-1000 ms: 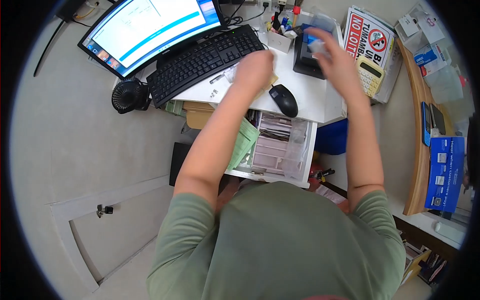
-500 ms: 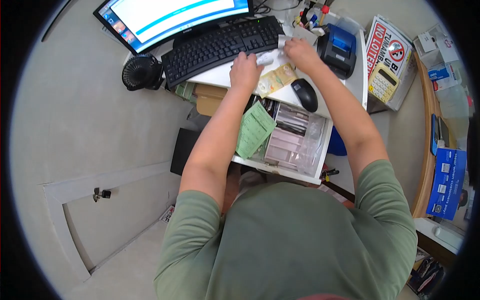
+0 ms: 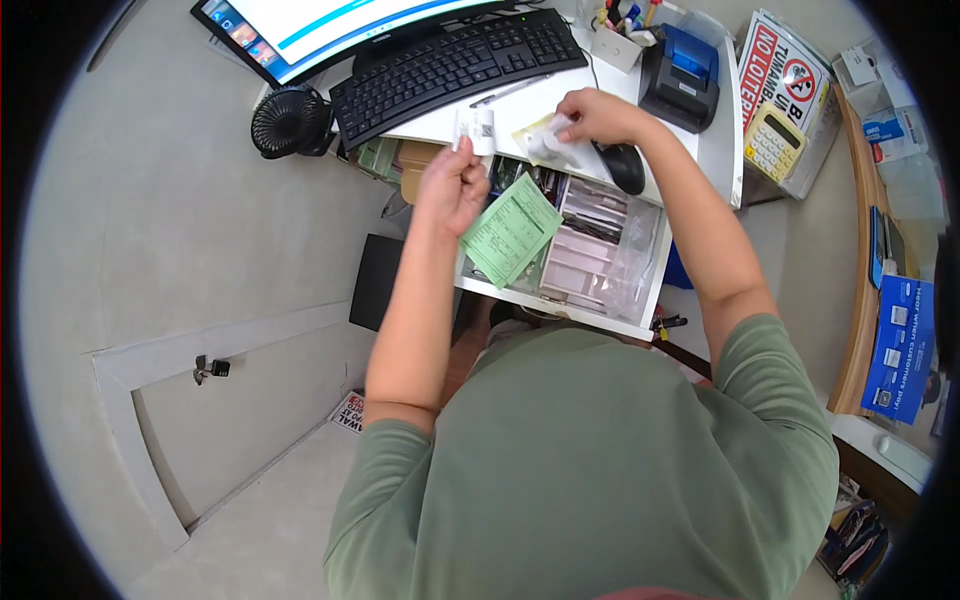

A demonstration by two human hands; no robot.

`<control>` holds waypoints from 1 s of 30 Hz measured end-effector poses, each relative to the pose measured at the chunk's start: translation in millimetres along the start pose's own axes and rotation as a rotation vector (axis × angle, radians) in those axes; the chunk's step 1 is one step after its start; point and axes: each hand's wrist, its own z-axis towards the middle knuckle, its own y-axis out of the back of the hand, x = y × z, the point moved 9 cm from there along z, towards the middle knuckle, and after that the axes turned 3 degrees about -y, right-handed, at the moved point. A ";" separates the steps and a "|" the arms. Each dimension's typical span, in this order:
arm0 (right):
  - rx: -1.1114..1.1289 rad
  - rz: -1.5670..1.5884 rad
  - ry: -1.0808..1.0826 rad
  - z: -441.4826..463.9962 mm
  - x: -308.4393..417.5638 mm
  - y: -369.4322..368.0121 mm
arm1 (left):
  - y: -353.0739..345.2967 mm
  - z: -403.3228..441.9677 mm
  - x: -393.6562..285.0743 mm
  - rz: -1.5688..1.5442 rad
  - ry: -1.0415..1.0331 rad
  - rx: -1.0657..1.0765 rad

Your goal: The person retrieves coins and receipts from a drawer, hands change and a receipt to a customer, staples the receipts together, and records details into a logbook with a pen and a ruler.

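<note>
My left hand (image 3: 453, 188) is closed on a small white receipt (image 3: 474, 131) printed with a square code, held upright at the desk edge. Between the fingers of my right hand (image 3: 600, 116) is a white paper slip (image 3: 580, 152), partly blurred. Behind that slip shows part of a yellowish banknote (image 3: 533, 136); I cannot tell whether it is held too or lies on the desk. A green printed form (image 3: 514, 232) rests over the open drawer (image 3: 572, 312), just right of my left hand. The black mouse (image 3: 624, 168) sits beside my right hand.
A keyboard (image 3: 455, 72) and a pen (image 3: 512, 90) lie beyond my hands, below the monitor (image 3: 340, 25). A small fan (image 3: 287, 121) stands left; a blue-black receipt printer (image 3: 681, 78) and a yellow calculator (image 3: 774, 140) are right. The drawer holds a sectioned tray (image 3: 578, 268).
My left hand has moved left and toward me, away from the keyboard, raising the receipt. My right hand has come down from the keyboard's right end with the slip, now covering part of the banknote.
</note>
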 end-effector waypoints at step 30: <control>0.398 0.016 0.244 -58.4 81.9 -103.5 | 161.8 -214.1 -21.1 0.323 -0.178 -0.412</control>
